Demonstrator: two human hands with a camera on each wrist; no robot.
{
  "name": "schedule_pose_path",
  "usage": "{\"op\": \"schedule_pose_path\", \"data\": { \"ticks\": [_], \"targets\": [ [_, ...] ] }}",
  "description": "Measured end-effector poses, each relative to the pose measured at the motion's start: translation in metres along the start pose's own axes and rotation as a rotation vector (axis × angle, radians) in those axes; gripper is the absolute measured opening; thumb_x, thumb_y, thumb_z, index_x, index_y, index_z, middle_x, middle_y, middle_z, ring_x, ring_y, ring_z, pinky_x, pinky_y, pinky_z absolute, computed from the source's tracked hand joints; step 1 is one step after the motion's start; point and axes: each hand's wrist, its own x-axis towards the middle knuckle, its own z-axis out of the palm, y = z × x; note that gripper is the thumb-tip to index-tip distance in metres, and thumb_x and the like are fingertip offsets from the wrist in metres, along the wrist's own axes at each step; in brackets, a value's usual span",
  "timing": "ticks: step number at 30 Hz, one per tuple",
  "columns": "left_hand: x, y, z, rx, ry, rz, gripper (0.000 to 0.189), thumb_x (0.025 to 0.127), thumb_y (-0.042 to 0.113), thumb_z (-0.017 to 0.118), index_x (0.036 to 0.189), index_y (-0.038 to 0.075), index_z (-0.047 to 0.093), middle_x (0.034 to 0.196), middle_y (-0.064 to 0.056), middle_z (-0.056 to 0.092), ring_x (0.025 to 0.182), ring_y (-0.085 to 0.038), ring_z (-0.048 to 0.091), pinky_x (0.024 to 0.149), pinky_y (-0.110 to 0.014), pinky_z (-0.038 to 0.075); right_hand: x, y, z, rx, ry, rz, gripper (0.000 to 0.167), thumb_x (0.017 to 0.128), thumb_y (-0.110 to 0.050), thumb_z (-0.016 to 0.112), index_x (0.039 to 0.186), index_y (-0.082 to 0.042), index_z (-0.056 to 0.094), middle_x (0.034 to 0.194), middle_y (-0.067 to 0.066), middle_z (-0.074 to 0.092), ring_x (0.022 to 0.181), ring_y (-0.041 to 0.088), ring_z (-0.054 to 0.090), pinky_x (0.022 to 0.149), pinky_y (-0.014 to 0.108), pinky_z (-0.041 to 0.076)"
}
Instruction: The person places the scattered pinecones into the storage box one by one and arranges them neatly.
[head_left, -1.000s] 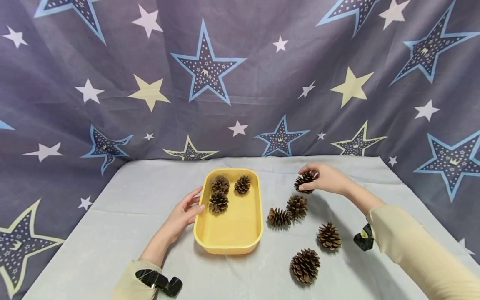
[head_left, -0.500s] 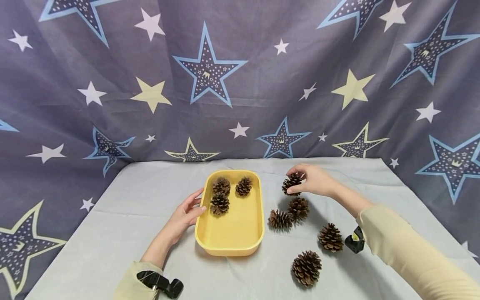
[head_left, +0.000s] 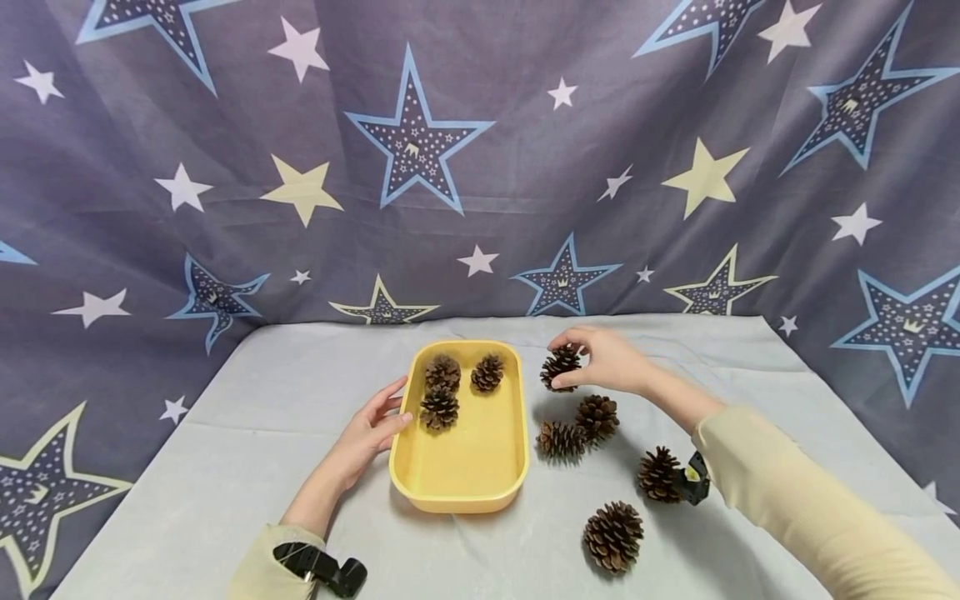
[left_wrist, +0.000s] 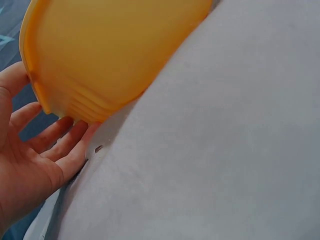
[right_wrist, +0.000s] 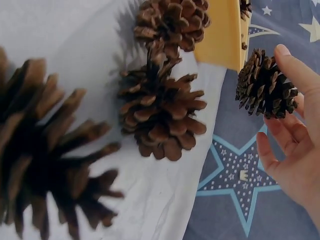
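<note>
- Pine cone up front sits by itself on the pale cloth, nearest of the lot!
- Just beyond it to the right, a second loose cone, partly masked by the black wrist device below the right sleeve.
- Across we go to the left hand: thumb over the rim, fingers spread against the outside, and it's holding the yellow tub by its side wall.
- Between the tub and the right arm, two more: a side-lying cone and a close neighbour, tight together on the cloth.
- Inside the tub, towards the far end, three of them: the front inner cone, the back inner cone right behind it, and a lone inner cone over to the right.
- And what a grip! The right hand pinches a dark cone between thumb and fingers, up off the cloth, right of the tub and apart from it.
- Farthest back, the star-printed backdrop hangs in grey-purple folds.
</note>
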Motion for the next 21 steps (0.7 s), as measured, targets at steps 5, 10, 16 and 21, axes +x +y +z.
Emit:
{"op": "schedule_pose_path", "data": {
  "ticks": [5, 10, 16, 21],
  "targets": [
    [0.000, 0.000, 0.000, 0.008, 0.005, -0.007, 0.061, 0.089, 0.022, 0.058, 0.143, 0.024, 0.029, 0.136, -0.017, 0.038, 0.113, -0.028, 0.049, 0.087, -0.035, 0.051, 0.007, -0.010, 0.005, -0.022, 0.008, -0.003, 0.053, 0.069, -0.047, 0.074, 0.114, -0.020, 0.061, 0.111, -0.005, 0.061, 0.099, 0.014, 0.055, 0.089, 0.038, 0.048],
    [-0.001, -0.001, 0.001, 0.000, 0.002, -0.012, 0.062, 0.089, 0.022, 0.058, 0.143, 0.024, 0.028, 0.137, -0.017, 0.037, 0.114, -0.029, 0.048, 0.088, -0.036, 0.051, 0.014, -0.020, 0.012, -0.026, -0.016, -0.034, 0.054, 0.070, -0.047, 0.073, 0.115, -0.019, 0.060, 0.114, -0.004, 0.060, 0.104, 0.016, 0.055, 0.093, 0.037, 0.045],
    [-0.001, -0.001, 0.000, -0.004, 0.002, -0.006, 0.061, 0.089, 0.021, 0.058, 0.143, 0.024, 0.029, 0.136, -0.017, 0.037, 0.114, -0.029, 0.049, 0.087, -0.036, 0.052, 0.022, -0.032, 0.019, -0.026, -0.022, -0.077, 0.055, 0.071, -0.046, 0.072, 0.117, -0.018, 0.059, 0.117, -0.002, 0.058, 0.107, 0.018, 0.054, 0.097, 0.040, 0.043],
    [0.000, -0.001, -0.001, -0.009, 0.002, -0.005, 0.062, 0.089, 0.020, 0.058, 0.143, 0.024, 0.029, 0.136, -0.017, 0.038, 0.113, -0.028, 0.049, 0.087, -0.036, 0.052, 0.030, -0.041, 0.027, -0.043, -0.036, -0.096, 0.055, 0.072, -0.043, 0.073, 0.118, -0.018, 0.058, 0.119, -0.001, 0.056, 0.111, 0.018, 0.051, 0.100, 0.041, 0.041]
  ]
}}
